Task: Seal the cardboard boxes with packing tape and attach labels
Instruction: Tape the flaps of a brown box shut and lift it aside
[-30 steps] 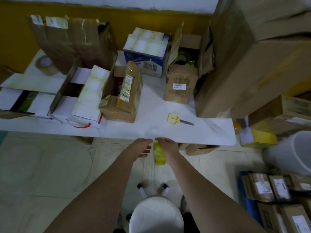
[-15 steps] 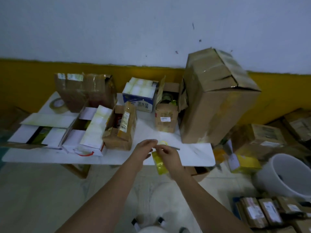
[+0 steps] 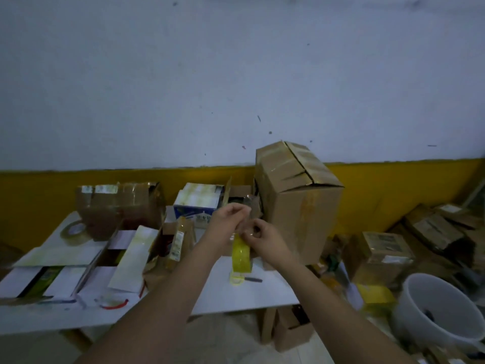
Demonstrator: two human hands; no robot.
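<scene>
My right hand holds a yellowish roll of packing tape up above the white table. Just left of it, my left hand has its fingers curled at the tape's loose end, apparently pinching it. A small open cardboard box with a label on its flap stands left of my hands. Behind them stands a tall closed cardboard box. A second tape roll lies at the table's far left.
Yellow-handled scissors lie on the table below the tape. Open white cartons fill the left side, a blue-and-white box stands at the back. A white bucket and several parcels sit on the floor at right.
Both hands rose with the tape roll from below the table edge to above the table. The camera tilted upward, showing more wall.
</scene>
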